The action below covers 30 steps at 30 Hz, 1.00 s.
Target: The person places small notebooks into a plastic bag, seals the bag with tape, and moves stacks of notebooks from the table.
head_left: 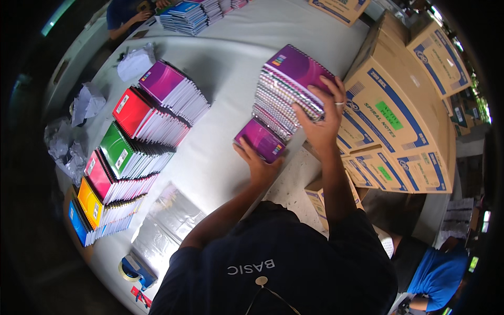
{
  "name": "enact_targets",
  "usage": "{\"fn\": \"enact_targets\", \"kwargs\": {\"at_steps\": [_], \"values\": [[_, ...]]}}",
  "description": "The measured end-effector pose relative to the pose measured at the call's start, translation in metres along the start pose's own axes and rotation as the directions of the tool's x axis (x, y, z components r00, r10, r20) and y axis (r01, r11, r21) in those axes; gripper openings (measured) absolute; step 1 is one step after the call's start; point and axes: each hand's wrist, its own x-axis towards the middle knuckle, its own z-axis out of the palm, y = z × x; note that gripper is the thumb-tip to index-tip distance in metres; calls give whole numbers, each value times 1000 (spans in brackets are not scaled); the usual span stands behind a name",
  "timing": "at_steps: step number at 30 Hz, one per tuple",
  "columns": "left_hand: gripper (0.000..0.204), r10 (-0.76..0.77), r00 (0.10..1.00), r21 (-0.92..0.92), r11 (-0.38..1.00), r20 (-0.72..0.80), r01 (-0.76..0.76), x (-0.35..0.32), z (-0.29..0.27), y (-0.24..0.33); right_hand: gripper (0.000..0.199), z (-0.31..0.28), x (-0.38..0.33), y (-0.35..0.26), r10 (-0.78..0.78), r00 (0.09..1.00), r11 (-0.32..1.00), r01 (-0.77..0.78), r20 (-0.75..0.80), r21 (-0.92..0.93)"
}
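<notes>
A tall stack of purple spiral notebooks (302, 65) stands on the white table in front of me, wire bindings and page edges showing along its side. My right hand (324, 113), with a ring on one finger, is closed on its right end, thumb against the side and fingers over the top cover. Nearer to me, a purple spiral notebook (258, 140) lies against the stack's lower end. My left hand (261, 165) grips its near edge, fingers on the cover. Whether more notebooks lie under it is hidden.
On the left stand stacks of notebooks with purple, red (131, 107), green, pink, yellow and blue covers. Crumpled plastic (65, 147), plastic wrap (170, 220) and a tape dispenser (139, 270) lie about. Cardboard boxes (399, 115) rise at right. Other people work far left and lower right.
</notes>
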Motion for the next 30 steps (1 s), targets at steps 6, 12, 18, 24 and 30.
{"fn": "enact_targets", "kwargs": {"at_steps": [6, 12, 18, 24, 30], "values": [[125, 73, 986, 111, 990, 152, -90, 16, 5, -10, 46, 3, 18, 35, -16, 1000, 999, 15, 17, 44], [79, 550, 835, 580, 681, -2, -447, 95, -82, 66, 48, -1, 9, 32, -94, 995, 996, 94, 20, -2], [44, 603, 775, 967, 23, 188, -253, 190, -195, 96, 42, -12, 10, -3, -78, 997, 987, 77, -1, -145], [18, 523, 750, 906, -118, 404, -406, 202, -212, 106, 36, 7, -3, -55, -141, 978, 981, 159, -152, 112], [16, 667, 723, 846, 270, 180, -459, 154, -214, 196, 56, 33, -6, -87, -30, 997, 875, -8, 71, 484]]}}
